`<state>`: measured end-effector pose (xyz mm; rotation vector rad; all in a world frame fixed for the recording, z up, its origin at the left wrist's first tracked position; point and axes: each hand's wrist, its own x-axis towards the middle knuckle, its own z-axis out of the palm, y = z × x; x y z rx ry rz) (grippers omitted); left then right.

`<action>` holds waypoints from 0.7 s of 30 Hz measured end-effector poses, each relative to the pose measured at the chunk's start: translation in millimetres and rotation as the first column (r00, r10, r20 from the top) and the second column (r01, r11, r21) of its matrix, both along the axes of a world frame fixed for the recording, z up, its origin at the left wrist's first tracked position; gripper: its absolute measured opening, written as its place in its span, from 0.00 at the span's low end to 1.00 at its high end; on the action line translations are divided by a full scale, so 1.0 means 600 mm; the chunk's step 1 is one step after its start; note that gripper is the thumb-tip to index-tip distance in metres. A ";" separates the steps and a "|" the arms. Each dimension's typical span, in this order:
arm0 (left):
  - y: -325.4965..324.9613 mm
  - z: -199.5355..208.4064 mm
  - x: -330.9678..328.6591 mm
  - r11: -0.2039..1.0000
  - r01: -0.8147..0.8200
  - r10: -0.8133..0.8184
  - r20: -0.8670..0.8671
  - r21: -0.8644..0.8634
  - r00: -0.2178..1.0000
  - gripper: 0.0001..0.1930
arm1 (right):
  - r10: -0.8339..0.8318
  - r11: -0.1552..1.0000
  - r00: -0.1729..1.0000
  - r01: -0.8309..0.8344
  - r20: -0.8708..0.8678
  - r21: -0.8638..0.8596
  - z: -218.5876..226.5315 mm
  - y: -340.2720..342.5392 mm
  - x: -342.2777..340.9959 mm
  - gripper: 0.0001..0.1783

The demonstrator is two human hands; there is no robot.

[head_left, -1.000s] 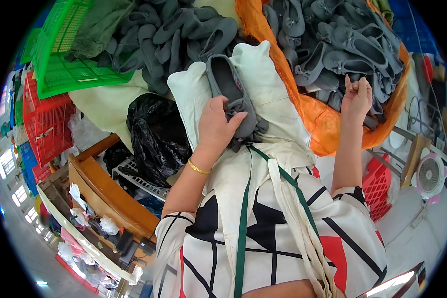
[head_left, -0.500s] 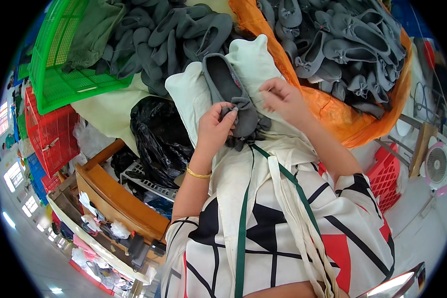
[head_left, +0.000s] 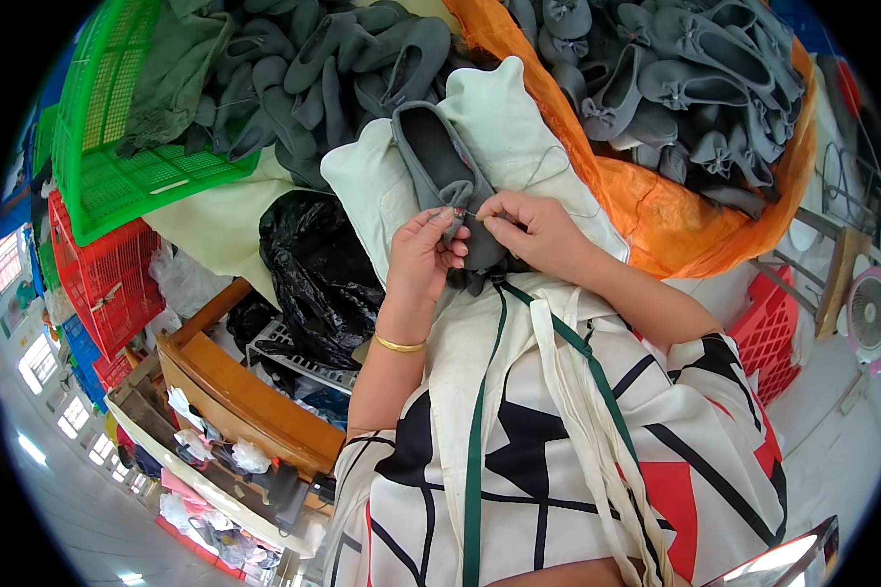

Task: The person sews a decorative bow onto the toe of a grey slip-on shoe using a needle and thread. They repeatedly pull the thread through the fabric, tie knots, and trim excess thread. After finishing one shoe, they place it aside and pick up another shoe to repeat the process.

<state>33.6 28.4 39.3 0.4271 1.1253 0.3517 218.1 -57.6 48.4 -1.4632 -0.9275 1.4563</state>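
A grey flat shoe (head_left: 431,147) lies on a white cushion (head_left: 494,112) on my lap, its toe toward me. My left hand (head_left: 426,249) pinches a grey fabric bow (head_left: 456,194) at the front of the shoe's opening. Close beside it, my right hand (head_left: 533,233) is closed, thumb and forefinger pinching a thin needle that points at the bow. A dark thread (head_left: 548,166) loops over the cushion above my right hand. The needle's tip is too small to make out at the bow.
Many grey shoes (head_left: 333,59) are heaped at the back left beside a green crate (head_left: 98,186). An orange sack (head_left: 646,220) of bowed shoes stands at the right. At left are a black plastic bag (head_left: 313,259), red crate (head_left: 108,264) and wooden furniture (head_left: 250,391).
My right hand has come down and left from the cushion's right side to the bow beside my left hand. My left hand keeps its pinch on the bow.
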 end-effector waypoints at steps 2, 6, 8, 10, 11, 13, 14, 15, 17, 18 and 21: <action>0.002 -0.004 -0.003 0.999 -0.023 0.025 0.043 -0.045 0.999 0.08 | -0.016 1.000 0.997 0.014 0.070 0.019 -0.008 -0.002 -0.005 0.07; 0.005 -0.006 -0.006 0.997 -0.034 0.042 0.098 -0.075 0.994 0.08 | -0.017 0.999 0.995 0.013 0.094 0.038 -0.014 -0.003 -0.007 0.08; 0.003 -0.006 -0.009 0.997 -0.040 0.048 0.110 -0.072 0.993 0.08 | 0.013 0.999 0.993 -0.016 0.119 0.028 -0.005 0.001 -0.005 0.08; 0.003 -0.008 -0.007 0.997 -0.039 0.047 0.115 -0.073 0.992 0.08 | 0.009 0.999 0.993 -0.014 0.120 0.045 -0.005 0.002 -0.004 0.09; 0.003 -0.008 -0.007 0.997 -0.039 0.047 0.117 -0.073 0.992 0.08 | 0.007 0.998 0.993 -0.014 0.120 0.053 -0.005 0.003 -0.004 0.09; 0.003 -0.007 -0.006 0.997 -0.040 0.049 0.122 -0.073 0.991 0.08 | 0.020 0.999 0.992 -0.023 0.122 0.024 -0.002 0.004 -0.003 0.09; 0.003 -0.006 -0.006 0.996 -0.041 0.050 0.124 -0.073 0.991 0.08 | 0.027 1.000 0.992 -0.028 0.122 0.010 -0.002 0.004 -0.002 0.09; 0.003 -0.005 -0.006 0.996 -0.041 0.050 0.124 -0.074 0.991 0.08 | 0.024 1.000 0.992 -0.026 0.121 0.017 -0.002 0.005 -0.003 0.09; 0.003 -0.005 -0.006 0.996 -0.040 0.049 0.123 -0.077 0.991 0.08 | 0.019 0.999 0.993 -0.023 0.118 0.032 -0.003 0.005 -0.004 0.09; 0.002 -0.005 -0.006 0.996 -0.039 0.049 0.125 -0.077 0.991 0.08 | 0.023 0.999 0.993 -0.026 0.118 0.028 -0.003 0.005 -0.003 0.09; 0.001 -0.005 -0.006 0.996 -0.035 0.045 0.130 -0.077 0.990 0.08 | 0.030 0.999 0.993 -0.032 0.112 0.019 -0.001 0.005 -0.002 0.09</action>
